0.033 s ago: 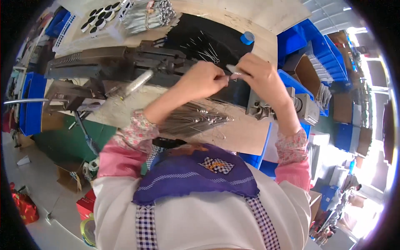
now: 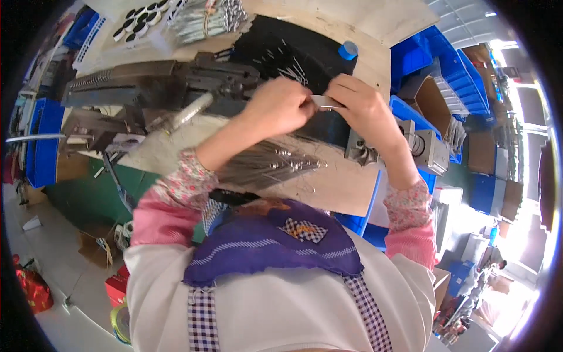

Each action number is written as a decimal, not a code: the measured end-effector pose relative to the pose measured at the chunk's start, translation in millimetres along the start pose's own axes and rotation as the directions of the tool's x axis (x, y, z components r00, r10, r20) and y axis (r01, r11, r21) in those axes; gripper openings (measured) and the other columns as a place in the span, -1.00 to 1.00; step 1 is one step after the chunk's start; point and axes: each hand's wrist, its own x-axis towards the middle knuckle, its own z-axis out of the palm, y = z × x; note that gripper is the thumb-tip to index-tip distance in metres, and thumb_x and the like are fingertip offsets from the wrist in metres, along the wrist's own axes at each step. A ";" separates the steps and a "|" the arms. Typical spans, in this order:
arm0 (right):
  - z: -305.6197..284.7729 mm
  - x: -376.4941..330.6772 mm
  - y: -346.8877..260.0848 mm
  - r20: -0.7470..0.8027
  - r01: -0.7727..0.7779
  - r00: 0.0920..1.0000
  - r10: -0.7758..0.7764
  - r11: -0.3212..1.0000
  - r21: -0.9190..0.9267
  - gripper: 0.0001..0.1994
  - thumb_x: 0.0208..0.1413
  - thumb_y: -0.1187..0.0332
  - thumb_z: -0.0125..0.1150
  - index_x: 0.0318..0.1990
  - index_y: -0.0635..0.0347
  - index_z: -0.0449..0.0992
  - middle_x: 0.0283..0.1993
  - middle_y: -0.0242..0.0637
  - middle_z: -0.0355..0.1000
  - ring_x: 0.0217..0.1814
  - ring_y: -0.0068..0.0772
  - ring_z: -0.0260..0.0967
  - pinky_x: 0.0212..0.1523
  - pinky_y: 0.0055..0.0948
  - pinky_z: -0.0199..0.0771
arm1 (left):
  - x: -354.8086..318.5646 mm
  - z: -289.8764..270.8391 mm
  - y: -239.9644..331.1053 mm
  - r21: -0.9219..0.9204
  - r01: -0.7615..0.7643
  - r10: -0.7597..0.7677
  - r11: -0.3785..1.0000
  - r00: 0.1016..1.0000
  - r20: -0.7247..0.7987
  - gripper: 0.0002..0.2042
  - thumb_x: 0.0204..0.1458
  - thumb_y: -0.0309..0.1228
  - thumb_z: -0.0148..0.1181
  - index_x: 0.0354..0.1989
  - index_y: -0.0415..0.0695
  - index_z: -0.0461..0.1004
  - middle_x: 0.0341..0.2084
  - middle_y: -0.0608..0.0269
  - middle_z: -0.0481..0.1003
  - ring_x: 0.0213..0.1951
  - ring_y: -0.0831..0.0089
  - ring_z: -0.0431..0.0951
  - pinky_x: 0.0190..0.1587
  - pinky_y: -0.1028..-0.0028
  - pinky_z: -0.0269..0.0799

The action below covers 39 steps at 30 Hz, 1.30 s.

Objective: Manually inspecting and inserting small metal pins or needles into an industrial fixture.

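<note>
Over the dark work mat [image 2: 334, 47], my left hand [image 2: 281, 105] and my right hand [image 2: 360, 105] are close together, both with fingers closed in a pinch. A short, thin whitish strip [image 2: 324, 101] bridges the gap between them. Its right end sits in my right fingers. At its left end it meets my left fingertips, where what they grip is hidden. Behind my left hand, several thin metal pins [image 2: 296, 71] lie scattered on the mat. A bundle of thin metal rods [image 2: 267, 164] lies on the bench below my left wrist.
A long dark metal fixture [image 2: 146, 85] runs along the bench to the left, with a metal handle [image 2: 190, 111] in front. A blue round cap [image 2: 348, 51] stands on the far side. Right are a small machine [image 2: 431, 149] and blue bins [image 2: 454, 70]. Packed rods [image 2: 214, 20] lie far left.
My left hand has shifted slightly left and up. The whitish strip, earlier tilted up beside my right fingers, now lies nearly level between both hands.
</note>
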 end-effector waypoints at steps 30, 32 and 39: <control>51.0 11.0 -54.6 -0.090 0.056 0.995 -0.052 0.997 0.043 -0.82 -0.16 0.51 0.23 -0.31 0.18 0.51 -0.34 -0.26 0.34 -0.34 -0.21 0.45 -0.38 -0.32 0.50 | -147.4 1.6 -60.0 -0.764 0.491 -0.680 0.419 0.727 0.095 -0.69 0.13 -0.21 0.14 -0.32 -0.28 0.50 -0.73 0.40 0.37 -0.74 0.66 0.33 -0.71 0.60 0.16; 68.0 -15.6 -60.9 -0.017 0.003 1.000 -0.001 0.994 0.113 -0.77 -0.20 0.54 0.27 -0.30 0.19 0.45 -0.31 -0.22 0.33 -0.33 -0.17 0.46 -0.37 -0.26 0.51 | -188.3 -22.3 -100.5 -0.909 0.337 -0.870 0.245 0.490 -0.053 -0.61 0.14 -0.07 0.09 -0.29 -0.24 0.52 -0.76 0.42 0.33 -0.77 0.70 0.23 -0.74 0.64 0.01; 113.7 -19.9 -5.9 0.046 -0.180 0.983 0.178 0.983 0.037 -0.81 -0.12 0.50 0.25 -0.38 0.22 0.33 -0.31 -0.14 0.34 -0.33 0.00 0.43 -0.37 -0.18 0.49 | -230.1 -51.7 -93.6 -0.502 0.642 -0.805 0.579 0.352 -0.478 -0.63 0.16 -0.17 0.09 -0.25 -0.32 0.54 -0.69 0.31 0.40 -0.72 0.55 0.28 -0.63 0.47 0.15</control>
